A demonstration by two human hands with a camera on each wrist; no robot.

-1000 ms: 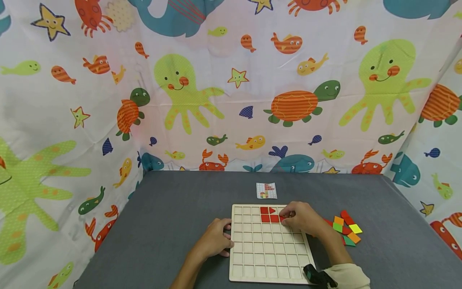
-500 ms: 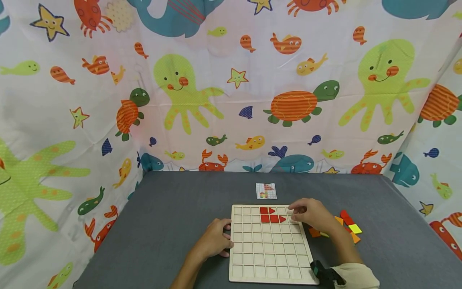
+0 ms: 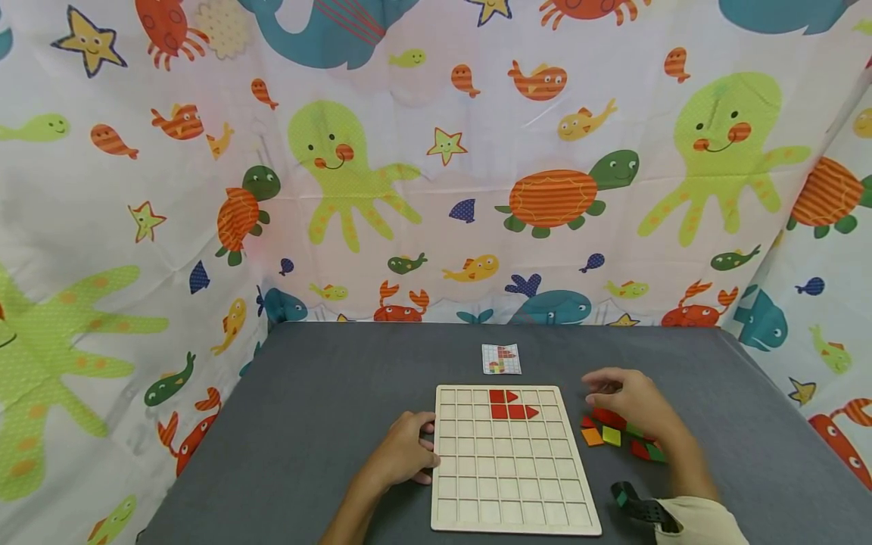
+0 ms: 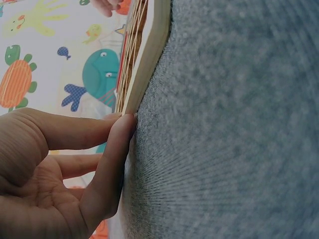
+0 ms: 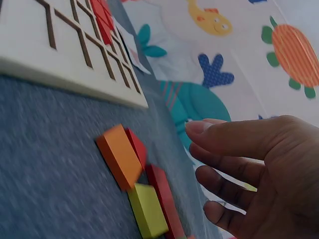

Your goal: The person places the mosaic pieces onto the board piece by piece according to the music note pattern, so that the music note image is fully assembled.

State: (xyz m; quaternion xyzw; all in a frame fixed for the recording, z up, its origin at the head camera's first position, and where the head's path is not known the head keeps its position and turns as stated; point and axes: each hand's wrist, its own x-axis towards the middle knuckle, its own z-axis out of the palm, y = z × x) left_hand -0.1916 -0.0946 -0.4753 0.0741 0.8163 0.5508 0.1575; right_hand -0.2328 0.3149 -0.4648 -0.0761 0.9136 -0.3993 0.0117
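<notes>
A wooden grid board (image 3: 504, 477) lies on the table, with several red pieces (image 3: 509, 412) set in its far rows, two ending in triangles. At its left edge, my left hand (image 3: 407, 446) grips the rim; thumb and finger meet there in the left wrist view. My right hand (image 3: 630, 393) is off the board's right side, above loose coloured pieces, fingers loosely bent and holding nothing. Below it lie an orange block (image 5: 120, 157), a yellow block (image 5: 148, 211) and a long red block (image 5: 166, 201). The hand and forearm hide part of this pile.
A small printed card (image 3: 500, 359) with a coloured grid pattern lies just beyond the board. Grey cloth (image 3: 327, 409) covers the table. A curtain (image 3: 409, 174) printed with sea animals hangs behind and at both sides. A black strap (image 3: 636, 503) circles the right wrist.
My right hand has let go of a red triangle at the end of the second row and moved right, over the loose pieces. The left hand has stayed at the board's edge.
</notes>
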